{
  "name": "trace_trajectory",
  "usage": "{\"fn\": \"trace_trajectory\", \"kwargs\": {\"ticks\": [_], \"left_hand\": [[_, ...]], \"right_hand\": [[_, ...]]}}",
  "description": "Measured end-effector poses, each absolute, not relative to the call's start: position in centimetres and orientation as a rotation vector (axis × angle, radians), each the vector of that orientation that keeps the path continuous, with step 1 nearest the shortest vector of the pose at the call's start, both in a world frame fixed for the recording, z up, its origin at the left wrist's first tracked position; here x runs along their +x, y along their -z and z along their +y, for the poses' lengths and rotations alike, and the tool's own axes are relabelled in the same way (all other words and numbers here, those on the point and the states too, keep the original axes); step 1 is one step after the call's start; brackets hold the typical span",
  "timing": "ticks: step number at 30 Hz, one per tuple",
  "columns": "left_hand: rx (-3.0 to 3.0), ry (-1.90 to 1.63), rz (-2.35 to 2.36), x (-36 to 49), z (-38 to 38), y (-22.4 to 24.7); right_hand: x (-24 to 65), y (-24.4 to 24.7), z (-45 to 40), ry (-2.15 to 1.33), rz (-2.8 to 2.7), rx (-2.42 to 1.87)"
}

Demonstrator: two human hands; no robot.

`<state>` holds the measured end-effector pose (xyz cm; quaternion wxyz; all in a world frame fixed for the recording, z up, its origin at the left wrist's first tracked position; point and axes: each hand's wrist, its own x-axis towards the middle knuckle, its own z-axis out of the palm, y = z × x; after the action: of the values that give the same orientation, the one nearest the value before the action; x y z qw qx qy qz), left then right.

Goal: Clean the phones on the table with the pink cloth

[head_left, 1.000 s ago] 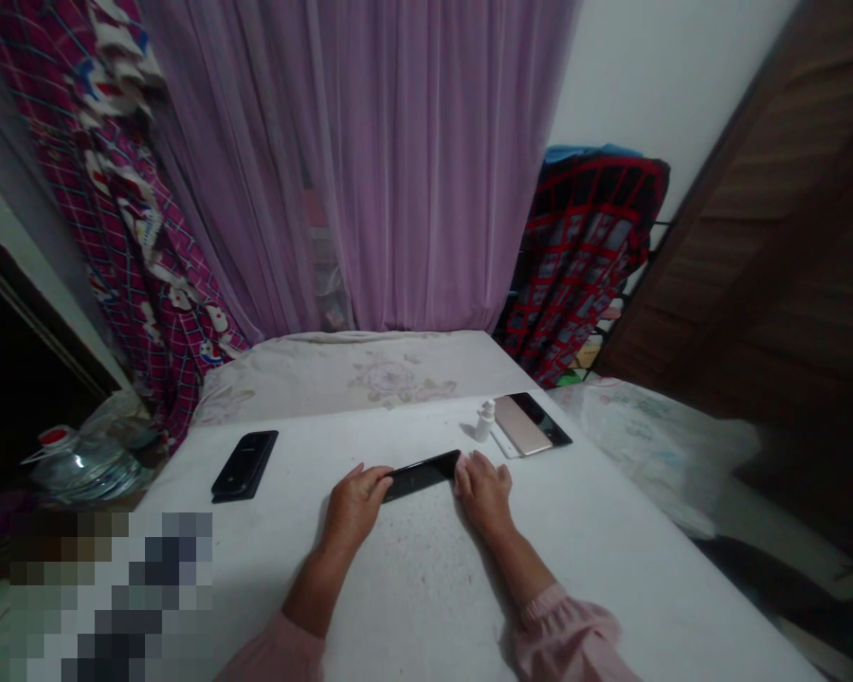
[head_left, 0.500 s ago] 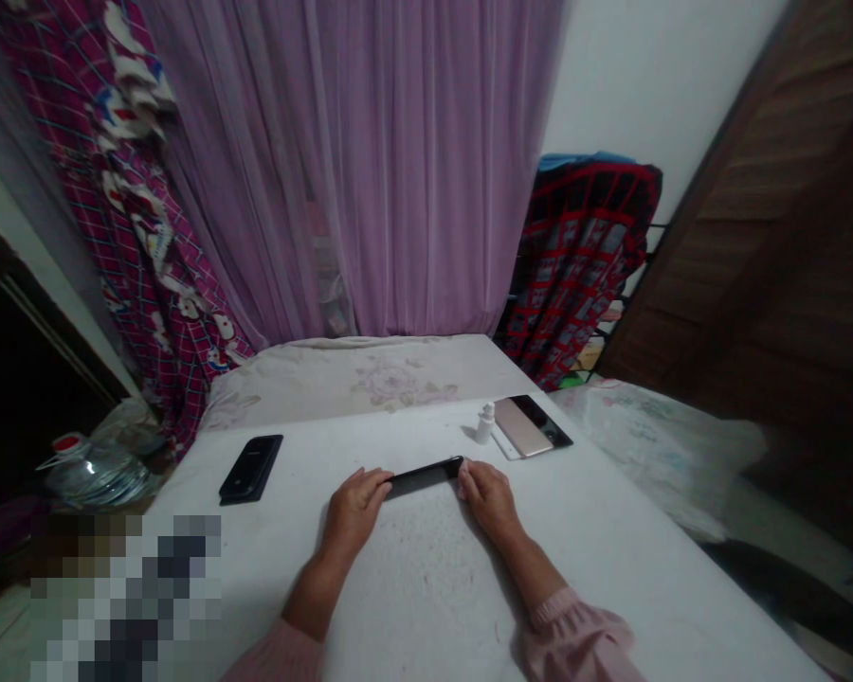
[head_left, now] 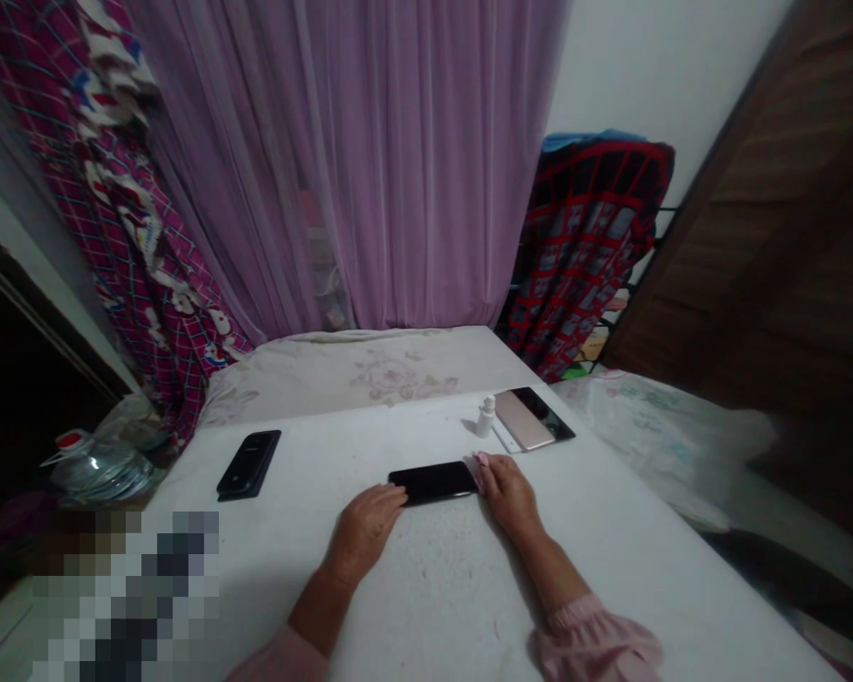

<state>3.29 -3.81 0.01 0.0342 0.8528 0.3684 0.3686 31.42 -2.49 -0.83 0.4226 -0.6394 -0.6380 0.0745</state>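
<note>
A black smartphone (head_left: 433, 482) lies low over the white table, its dark glossy screen turned up. My left hand (head_left: 367, 532) has its fingers closed over the phone's left end. At the other end is my right hand (head_left: 512, 494), pinching a small pink cloth (head_left: 481, 462) close by the phone's right edge. Beyond the right hand a small white bottle (head_left: 486, 417) stands upright. Beside it several phones lie in a row, among them a pinkish-gold one (head_left: 522, 421) and a black one (head_left: 546, 414).
On the left side of the white table (head_left: 611, 540) rests another pair of dark phones (head_left: 249, 463), overlapping. A clear water jug (head_left: 99, 464) with a red cap stands off the table's left. Purple curtains (head_left: 426, 170) hang behind the far edge.
The phone has tipped from nearly edge-on to flat, showing its screen. My right hand has shifted slightly right off its end, and the pink cloth now shows in its fingers.
</note>
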Motion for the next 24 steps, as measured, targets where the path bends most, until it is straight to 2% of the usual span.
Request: {"fn": "trace_trajectory", "kwargs": {"ticks": [7, 14, 19, 24], "left_hand": [[2.58, -0.932, 1.187, 3.9, -3.8, 0.0], [2.516, -0.695, 1.337, 4.7, -2.7, -0.9], [2.571, -0.551, 1.307, 4.9, -1.9, -3.1], [2.454, -0.374, 1.544, 5.1, -1.0, -5.8]], "right_hand": [[31.2, -0.5, -2.9, -0.405, -1.449, -1.689], [31.2, -0.5, -3.1, -0.411, -1.243, -1.686], [31.8, 0.0, -2.7, -0.448, -1.09, -1.672], [31.7, -0.1, -2.8, -0.482, -1.097, -1.643]]}}
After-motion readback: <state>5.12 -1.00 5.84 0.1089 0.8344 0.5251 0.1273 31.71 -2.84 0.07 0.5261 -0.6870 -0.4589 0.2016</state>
